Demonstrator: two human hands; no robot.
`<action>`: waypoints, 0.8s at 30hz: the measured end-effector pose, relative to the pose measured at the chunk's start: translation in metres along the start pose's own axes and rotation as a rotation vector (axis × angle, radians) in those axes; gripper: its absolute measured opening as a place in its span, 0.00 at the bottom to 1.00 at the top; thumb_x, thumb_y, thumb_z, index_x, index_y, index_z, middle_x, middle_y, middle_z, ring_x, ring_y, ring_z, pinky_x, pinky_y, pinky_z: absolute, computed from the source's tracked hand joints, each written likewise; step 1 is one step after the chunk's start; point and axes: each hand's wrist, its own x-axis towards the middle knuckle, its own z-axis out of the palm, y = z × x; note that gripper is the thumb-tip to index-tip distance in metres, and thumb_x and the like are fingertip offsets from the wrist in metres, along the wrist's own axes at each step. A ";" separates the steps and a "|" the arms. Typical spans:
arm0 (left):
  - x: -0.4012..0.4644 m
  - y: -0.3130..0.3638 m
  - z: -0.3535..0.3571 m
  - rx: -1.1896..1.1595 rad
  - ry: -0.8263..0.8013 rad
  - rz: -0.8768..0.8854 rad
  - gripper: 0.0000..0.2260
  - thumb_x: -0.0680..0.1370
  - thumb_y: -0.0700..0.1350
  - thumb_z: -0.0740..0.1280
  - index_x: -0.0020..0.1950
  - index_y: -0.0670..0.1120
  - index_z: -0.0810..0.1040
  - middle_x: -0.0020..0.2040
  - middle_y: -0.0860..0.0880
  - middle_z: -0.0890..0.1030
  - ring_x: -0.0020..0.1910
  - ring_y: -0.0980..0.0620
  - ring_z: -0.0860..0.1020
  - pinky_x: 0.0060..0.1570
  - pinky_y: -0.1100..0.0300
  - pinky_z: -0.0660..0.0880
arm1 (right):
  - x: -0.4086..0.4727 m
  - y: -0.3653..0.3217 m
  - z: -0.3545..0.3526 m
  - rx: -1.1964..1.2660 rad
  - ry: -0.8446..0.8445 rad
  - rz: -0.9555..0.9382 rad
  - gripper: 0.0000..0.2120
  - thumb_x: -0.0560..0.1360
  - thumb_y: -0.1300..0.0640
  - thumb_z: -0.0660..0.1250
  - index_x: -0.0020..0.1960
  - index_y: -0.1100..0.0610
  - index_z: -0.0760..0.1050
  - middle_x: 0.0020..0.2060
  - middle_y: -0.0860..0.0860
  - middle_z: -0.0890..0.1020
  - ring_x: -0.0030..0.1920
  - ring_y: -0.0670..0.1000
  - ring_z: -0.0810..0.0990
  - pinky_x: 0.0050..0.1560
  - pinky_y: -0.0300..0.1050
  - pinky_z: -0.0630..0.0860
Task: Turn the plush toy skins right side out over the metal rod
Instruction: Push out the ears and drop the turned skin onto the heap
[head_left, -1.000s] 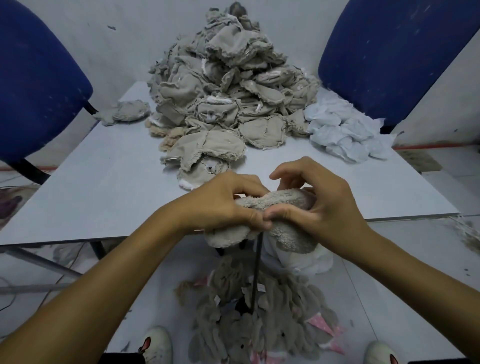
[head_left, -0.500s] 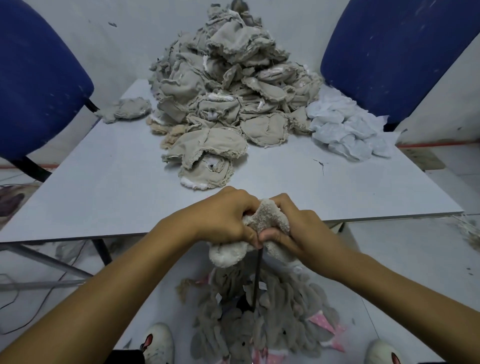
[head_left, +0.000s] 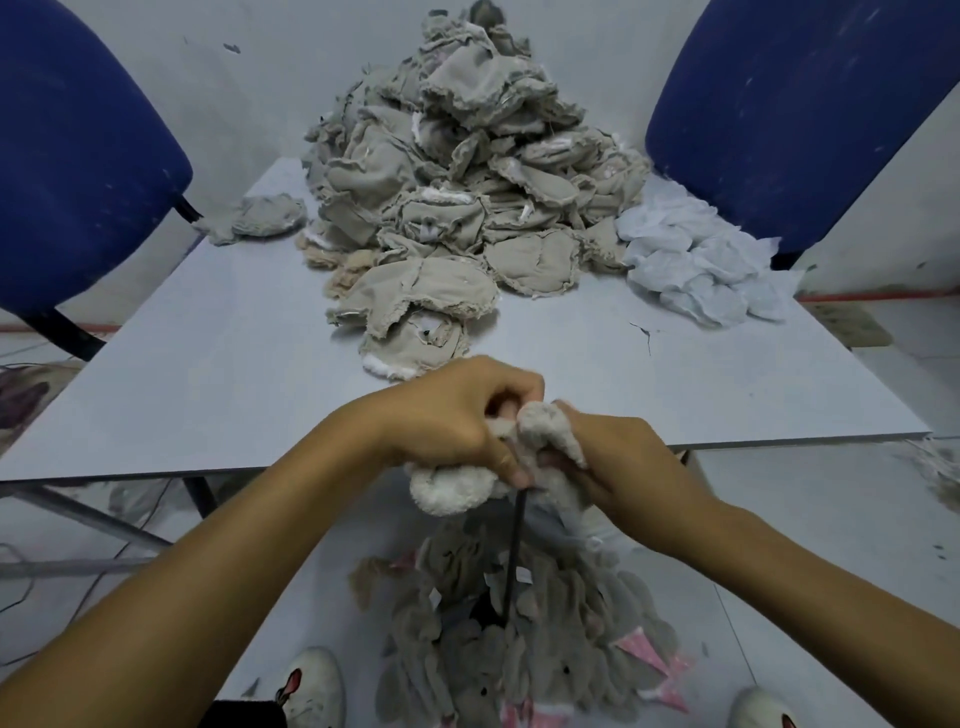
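A fuzzy beige plush skin (head_left: 545, 431) is bunched over the top of a thin dark metal rod (head_left: 514, 561) just in front of the table's near edge. My left hand (head_left: 457, 415) grips the skin's left side, its fingers curled into the fabric, with a white fluffy fold (head_left: 452, 491) hanging below it. My right hand (head_left: 613, 457) grips the skin's right side, fingers tucked under the cloth. The rod's tip is hidden inside the skin. A tall heap of inside-out beige skins (head_left: 462, 171) fills the back of the grey table (head_left: 208, 374).
Turned grey plush skins (head_left: 519, 649) lie piled on the floor round the rod's foot, between my two white shoes. White skins (head_left: 696, 260) sit at the table's back right, one loose skin (head_left: 260, 215) at back left. Blue chairs (head_left: 78, 171) flank the table.
Both hands have dragged the skin down over the rod and drawn closer together. The skin has gone from a wide flat shape to a tight bunch with a rounded fuzzy tip on top.
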 end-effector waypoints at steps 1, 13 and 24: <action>0.002 0.001 0.002 0.059 -0.021 -0.007 0.18 0.65 0.36 0.81 0.37 0.57 0.78 0.38 0.45 0.79 0.41 0.43 0.78 0.44 0.49 0.76 | 0.000 0.001 0.001 -0.052 -0.019 -0.028 0.10 0.76 0.42 0.54 0.53 0.44 0.68 0.36 0.49 0.81 0.33 0.53 0.75 0.32 0.49 0.73; 0.008 -0.002 0.005 0.149 -0.058 -0.023 0.20 0.64 0.40 0.82 0.36 0.62 0.76 0.42 0.43 0.81 0.44 0.42 0.79 0.47 0.45 0.76 | -0.007 0.006 -0.003 -0.144 -0.097 -0.024 0.15 0.79 0.36 0.49 0.54 0.42 0.68 0.45 0.45 0.80 0.42 0.51 0.78 0.35 0.48 0.71; 0.007 -0.001 -0.013 0.045 0.006 0.084 0.16 0.65 0.31 0.79 0.38 0.46 0.76 0.34 0.58 0.77 0.35 0.61 0.76 0.37 0.69 0.71 | 0.010 -0.011 -0.026 0.531 0.465 0.071 0.10 0.66 0.56 0.79 0.45 0.51 0.81 0.39 0.45 0.82 0.40 0.42 0.80 0.42 0.35 0.73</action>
